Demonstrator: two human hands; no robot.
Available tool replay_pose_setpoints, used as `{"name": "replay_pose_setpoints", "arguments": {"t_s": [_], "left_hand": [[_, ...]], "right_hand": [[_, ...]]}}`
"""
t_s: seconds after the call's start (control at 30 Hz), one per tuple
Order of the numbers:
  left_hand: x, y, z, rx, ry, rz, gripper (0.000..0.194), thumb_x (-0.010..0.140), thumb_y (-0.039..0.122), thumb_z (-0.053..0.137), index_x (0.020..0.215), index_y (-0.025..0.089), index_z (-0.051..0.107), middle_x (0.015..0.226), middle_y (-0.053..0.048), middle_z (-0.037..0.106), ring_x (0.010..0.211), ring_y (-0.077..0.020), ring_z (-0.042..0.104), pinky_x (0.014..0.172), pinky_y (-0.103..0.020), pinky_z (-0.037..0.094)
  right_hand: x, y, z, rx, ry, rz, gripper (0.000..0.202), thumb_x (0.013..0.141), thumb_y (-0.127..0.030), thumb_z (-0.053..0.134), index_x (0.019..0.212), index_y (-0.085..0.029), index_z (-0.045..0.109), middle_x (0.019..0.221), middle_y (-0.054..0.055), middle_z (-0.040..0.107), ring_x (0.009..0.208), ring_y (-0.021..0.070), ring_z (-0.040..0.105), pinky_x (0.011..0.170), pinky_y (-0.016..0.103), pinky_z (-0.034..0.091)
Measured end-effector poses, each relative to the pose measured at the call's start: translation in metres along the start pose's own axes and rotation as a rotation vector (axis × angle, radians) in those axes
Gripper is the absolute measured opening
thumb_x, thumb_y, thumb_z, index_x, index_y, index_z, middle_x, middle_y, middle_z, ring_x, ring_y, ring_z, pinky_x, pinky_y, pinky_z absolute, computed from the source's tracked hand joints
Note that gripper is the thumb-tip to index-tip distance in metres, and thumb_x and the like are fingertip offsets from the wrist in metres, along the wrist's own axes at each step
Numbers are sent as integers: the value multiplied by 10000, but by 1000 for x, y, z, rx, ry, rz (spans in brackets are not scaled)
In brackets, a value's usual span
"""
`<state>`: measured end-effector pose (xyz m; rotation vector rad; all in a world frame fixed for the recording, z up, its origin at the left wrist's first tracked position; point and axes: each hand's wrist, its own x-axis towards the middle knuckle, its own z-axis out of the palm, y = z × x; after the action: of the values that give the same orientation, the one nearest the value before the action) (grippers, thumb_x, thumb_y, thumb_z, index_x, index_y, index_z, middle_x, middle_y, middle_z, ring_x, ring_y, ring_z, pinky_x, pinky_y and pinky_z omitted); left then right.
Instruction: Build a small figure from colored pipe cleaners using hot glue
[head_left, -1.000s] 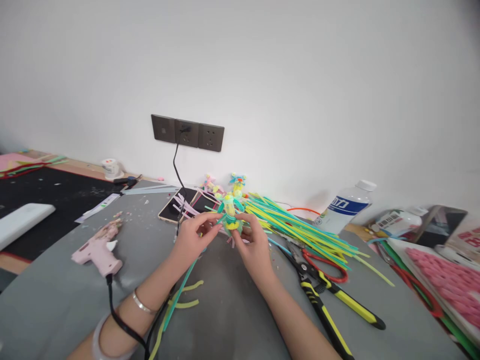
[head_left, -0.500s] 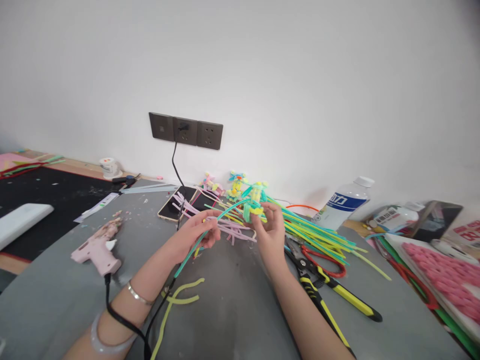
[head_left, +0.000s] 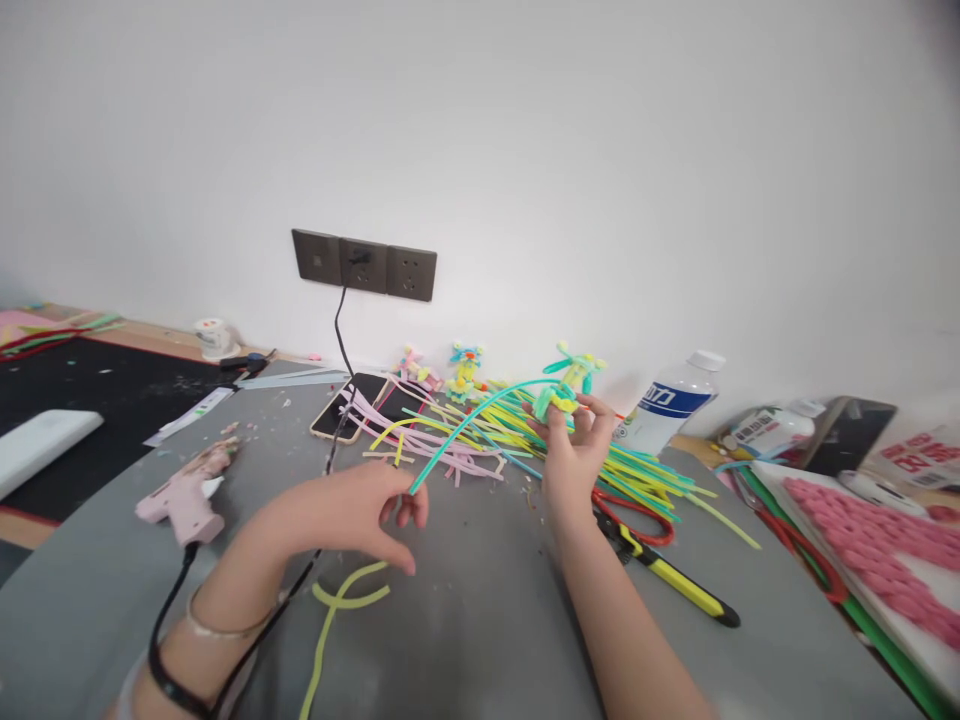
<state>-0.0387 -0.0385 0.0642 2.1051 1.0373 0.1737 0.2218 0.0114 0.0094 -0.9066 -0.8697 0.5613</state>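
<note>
My right hand (head_left: 574, 450) pinches a small green and yellow pipe-cleaner figure (head_left: 556, 402) above the pile of green and yellow stems (head_left: 637, 475). From the figure a long teal stem (head_left: 465, 418) arcs down to the left, and its end meets the fingers of my left hand (head_left: 375, 510). The left thumb is spread away from the other fingers; whether the stem is gripped between them is hard to tell. Two finished-looking figures, one pink (head_left: 418, 370) and one blue and yellow (head_left: 466, 372), stand by the wall.
A pink glue gun (head_left: 184, 500) lies at left, its black cable crossing my left wrist. Beyond are pink stems (head_left: 450, 455) and a phone (head_left: 337, 415). At right are yellow-black pliers (head_left: 686, 588), red-handled scissors (head_left: 652, 532), a bottle (head_left: 671, 405) and pink knitted material (head_left: 870, 560).
My right hand has moved right with the figure. My left hand has come down and its thumb has spread, with the teal stem now stretched in a longer arc between the hands.
</note>
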Motion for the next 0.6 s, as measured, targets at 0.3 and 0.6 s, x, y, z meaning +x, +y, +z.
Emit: {"name": "replay_pose_setpoints", "arguments": {"t_s": [0.3,0.6], "left_hand": [[-16,22,26,511,-90,-434,250,492,123,828,665,218,674,682,8,665,670,-231,657,592,-270,394],[-5,22,37,553,-72,-348,229,547,-29,565,524,194,611,635,-51,676,639,-247,666,619,-314,451]], "right_hand": [[-2,0,2,-14,-34,-34,364,799,-384,715,1045,-267,474,1056,25,516,853,165,657,653,294,598],[-5,0,3,-48,-78,-91,313,832,-370,687,1041,-264,480,1130,38,488,850,157,633,669,304,600]]}}
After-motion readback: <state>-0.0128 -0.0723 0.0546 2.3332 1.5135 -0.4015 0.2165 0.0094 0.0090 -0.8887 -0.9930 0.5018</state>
